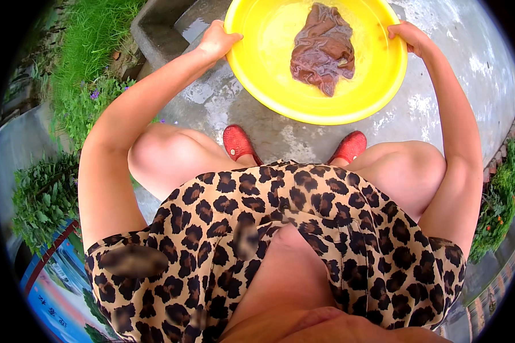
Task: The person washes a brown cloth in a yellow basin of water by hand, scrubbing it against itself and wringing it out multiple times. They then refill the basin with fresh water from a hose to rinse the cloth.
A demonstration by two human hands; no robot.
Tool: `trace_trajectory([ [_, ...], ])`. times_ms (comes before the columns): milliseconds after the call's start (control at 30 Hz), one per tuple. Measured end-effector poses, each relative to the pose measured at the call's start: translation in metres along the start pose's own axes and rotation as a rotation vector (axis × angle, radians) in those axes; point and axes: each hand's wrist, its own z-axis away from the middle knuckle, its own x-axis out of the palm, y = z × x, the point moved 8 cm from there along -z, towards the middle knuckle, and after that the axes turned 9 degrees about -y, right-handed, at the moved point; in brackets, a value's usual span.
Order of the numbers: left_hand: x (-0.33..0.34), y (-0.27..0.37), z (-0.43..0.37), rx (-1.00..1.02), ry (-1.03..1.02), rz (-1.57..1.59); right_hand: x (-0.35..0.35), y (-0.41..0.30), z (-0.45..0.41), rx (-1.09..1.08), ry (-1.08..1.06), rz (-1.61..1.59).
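A round yellow plastic basin [257, 81] is in front of me, its far rim cut off by the top of the picture. My left hand [218, 40] grips the left rim, thumb over the edge. On the opposite side my right hand [407, 37] holds the rim the same way, with its fingers mostly hidden beneath. A wet, crumpled brown cloth [324, 49] lies in the basin, right of the middle, in what looks like shallow water. Neither hand touches the cloth. Whether the basin rests on the ground or is lifted, I cannot tell.
Wet concrete ground [292, 143] lies under my red shoes [239, 143]. A concrete trough or ledge [159, 38] borders the left side, beside green plants [90, 47]. More plants [498, 206] grow at the right. A painted panel [64, 296] bearing writing is at lower left.
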Motion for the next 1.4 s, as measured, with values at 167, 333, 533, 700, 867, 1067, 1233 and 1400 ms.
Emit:
trace_trajectory([
  [167, 0.076, -0.006, -0.038, -0.104, -0.115, -0.049, -0.032, 0.077, -0.036, 0.024, 0.103, 0.033],
  [333, 0.099, -0.023, -0.081, -0.155, -0.047, -0.160, -0.035, 0.120, -0.054, 0.127, 0.074, 0.060],
  [533, 0.079, 0.004, -0.100, -0.159, -0.009, -0.316, -0.017, 0.127, -0.060, 0.192, 0.033, 0.101],
  [700, 0.074, 0.051, -0.093, 0.002, 0.390, -0.769, -0.037, 0.044, -0.034, -0.547, 0.921, 1.052],
  [867, 0.114, 0.051, -0.098, 0.291, 0.427, -0.424, 0.029, 0.026, -0.088, -0.375, 0.314, 0.748],
  [1067, 0.187, 0.001, -0.093, 0.050, 0.207, 0.151, 0.164, 0.054, -0.105, -0.372, -0.045, 0.613],
  [1233, 0.190, -0.019, -0.102, -0.097, -0.001, 0.381, 0.110, 0.065, -0.103, -0.101, -0.144, 0.598],
  [1400, 0.185, -0.016, -0.110, -0.106, -0.072, 0.630, 0.129, 0.081, -0.109, 0.022, -0.026, 0.531],
])
